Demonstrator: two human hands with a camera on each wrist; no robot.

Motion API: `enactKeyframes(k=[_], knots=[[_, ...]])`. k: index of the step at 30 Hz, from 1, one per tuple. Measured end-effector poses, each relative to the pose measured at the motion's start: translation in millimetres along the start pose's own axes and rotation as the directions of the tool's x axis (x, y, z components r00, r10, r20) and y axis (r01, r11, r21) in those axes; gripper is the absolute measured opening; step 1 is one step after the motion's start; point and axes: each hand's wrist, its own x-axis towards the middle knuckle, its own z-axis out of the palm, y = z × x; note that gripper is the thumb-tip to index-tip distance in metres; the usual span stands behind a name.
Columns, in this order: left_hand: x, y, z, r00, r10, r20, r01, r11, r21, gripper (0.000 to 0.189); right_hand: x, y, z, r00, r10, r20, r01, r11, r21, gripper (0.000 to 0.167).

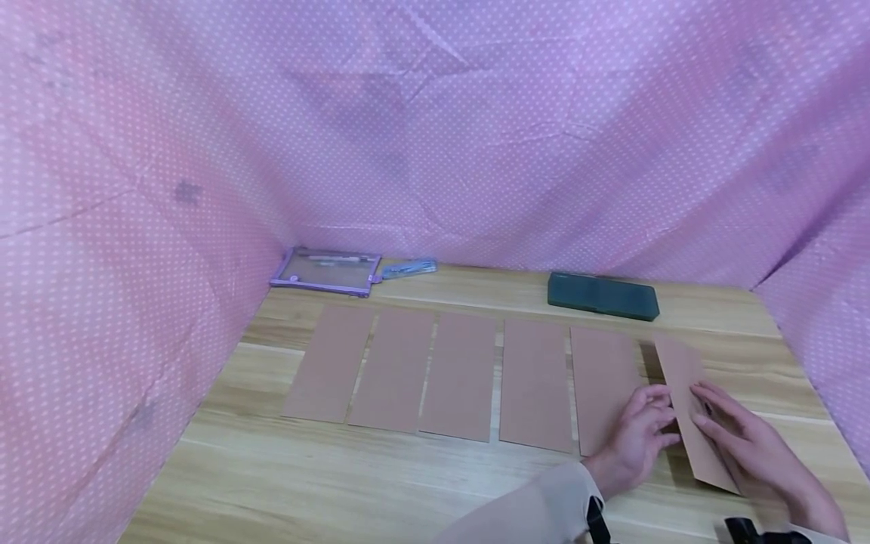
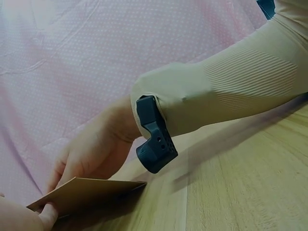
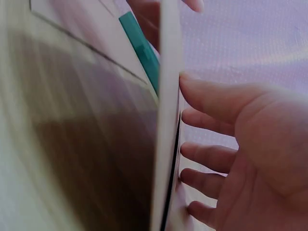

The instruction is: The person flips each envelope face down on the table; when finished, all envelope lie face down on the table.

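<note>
A brown paper card [image 1: 689, 423] stands tilted above the table at the right end of a row. The left hand [image 1: 637, 432] is at its left side, with the fingers partly hidden by it. In the left wrist view the left thumb [image 2: 48, 216] lies against the card [image 2: 91, 192], and the hand seems to pinch its edge. From the other side, the right hand [image 1: 748, 438] touches the card. In the right wrist view the right hand [image 3: 260, 139] has its thumb and fingertips along the card [image 3: 166, 120], where a dark gap runs lengthwise.
Several flat brown cards [image 1: 458, 378] lie side by side to the left. A dark green case [image 1: 603, 296] sits at the back right. A clear purple-edged pouch [image 1: 326, 272] and a small blue packet [image 1: 409, 268] lie back left. Pink dotted cloth [image 1: 435, 151] surrounds the wooden table [image 1: 326, 483].
</note>
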Motion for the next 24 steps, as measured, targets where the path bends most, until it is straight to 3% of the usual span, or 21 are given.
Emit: enactKeyframes(k=[5, 12, 24], knots=[[-3.8, 3.8, 3.2, 1.0, 0.009, 0.017, -0.008, 1.0, -0.012, 0.046, 4.8, -7.1, 0.4, 0.999, -0.039, -0.001, 0.039, 0.999, 0.017, 0.053], [-7.0, 6.4, 4.4, 0.998, 0.042, 0.042, -0.042, 0.999, -0.01, 0.048, 12.8, -15.7, 5.3, 0.988, -0.155, -0.021, 0.156, 0.975, 0.158, 0.051], [-10.0, 10.5, 2.3, 0.996, 0.068, 0.058, -0.066, 0.997, -0.024, 0.05, 12.6, -28.4, 5.9, 0.99, -0.143, -0.009, 0.143, 0.978, 0.151, 0.05]])
